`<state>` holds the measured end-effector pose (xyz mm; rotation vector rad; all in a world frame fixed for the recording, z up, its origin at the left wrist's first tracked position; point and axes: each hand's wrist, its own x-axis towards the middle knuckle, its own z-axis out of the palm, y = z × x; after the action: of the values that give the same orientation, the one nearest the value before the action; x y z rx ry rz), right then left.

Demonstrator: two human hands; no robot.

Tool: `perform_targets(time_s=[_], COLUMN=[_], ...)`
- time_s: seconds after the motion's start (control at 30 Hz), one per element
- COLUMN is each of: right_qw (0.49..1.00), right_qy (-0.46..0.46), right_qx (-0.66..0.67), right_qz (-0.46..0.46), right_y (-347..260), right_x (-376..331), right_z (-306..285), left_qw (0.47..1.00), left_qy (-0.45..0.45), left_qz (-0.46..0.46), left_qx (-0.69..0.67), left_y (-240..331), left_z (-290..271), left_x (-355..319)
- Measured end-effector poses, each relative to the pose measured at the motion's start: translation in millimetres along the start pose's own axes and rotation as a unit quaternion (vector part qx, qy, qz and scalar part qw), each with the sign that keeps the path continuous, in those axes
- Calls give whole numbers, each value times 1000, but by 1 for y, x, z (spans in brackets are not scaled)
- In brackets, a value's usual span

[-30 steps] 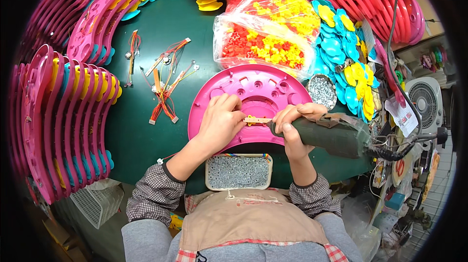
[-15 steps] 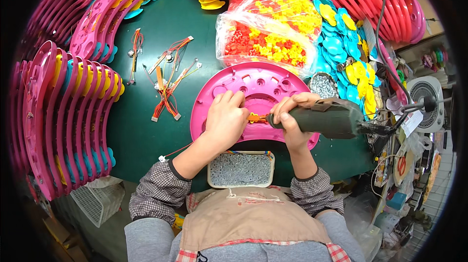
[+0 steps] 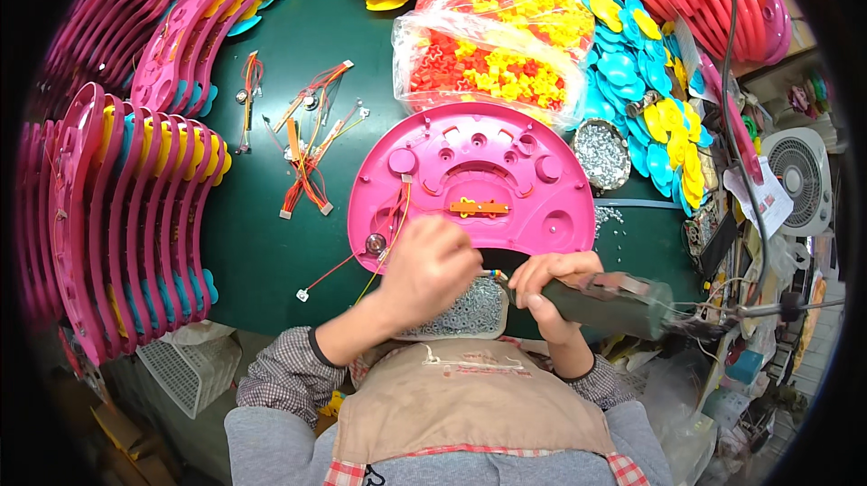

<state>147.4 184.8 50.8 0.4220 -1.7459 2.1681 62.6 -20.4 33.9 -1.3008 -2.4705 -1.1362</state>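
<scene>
A pink half-round plastic shell (image 3: 533, 201) lies on the green table in front of me, its moulded inner side up. Across its middle sits an orange-brown strip (image 3: 492, 209) with yellow star pieces under it. Wires and a round metal part (image 3: 376, 243) lie in its left side. My right hand (image 3: 553, 287) is wrapped round a dark electric screwdriver (image 3: 610, 307), its tip end pointing left, near the shell's lower edge. My left hand (image 3: 429, 265), slightly blurred, has its fingers curled together above a tray of small screws (image 3: 452, 322); whatever is between the fingertips is hidden.
Wired parts (image 3: 307, 156) lie left of the shell. Rows of pink shells (image 3: 117, 224) stand at the left. Beyond is a plastic bag of red and yellow stars (image 3: 492, 52). A bowl of small metal parts (image 3: 601, 155), blue and yellow pieces (image 3: 623, 70) and a fan (image 3: 797, 179) are right.
Both hands have drawn back from the shell toward me, uncovering the orange-brown strip. The screwdriver has come down off the strip, and my left hand is now over the screw tray.
</scene>
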Motion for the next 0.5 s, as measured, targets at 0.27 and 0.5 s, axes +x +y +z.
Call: perform_targets(time_s=[0.27, 0.5], right_qw=[999, 1000], right_qy=[-30, -7], right_qx=[-39, -4], right_qz=[8, 10], right_y=[-4, -8], right_x=[4, 6], right_z=[-2, -3], left_qw=[998, 998], left_qy=[-43, -39], left_qz=[-5, -20], left_qx=[-34, -35], left_y=[16, 20], left_z=[18, 21], left_x=[-13, -12])
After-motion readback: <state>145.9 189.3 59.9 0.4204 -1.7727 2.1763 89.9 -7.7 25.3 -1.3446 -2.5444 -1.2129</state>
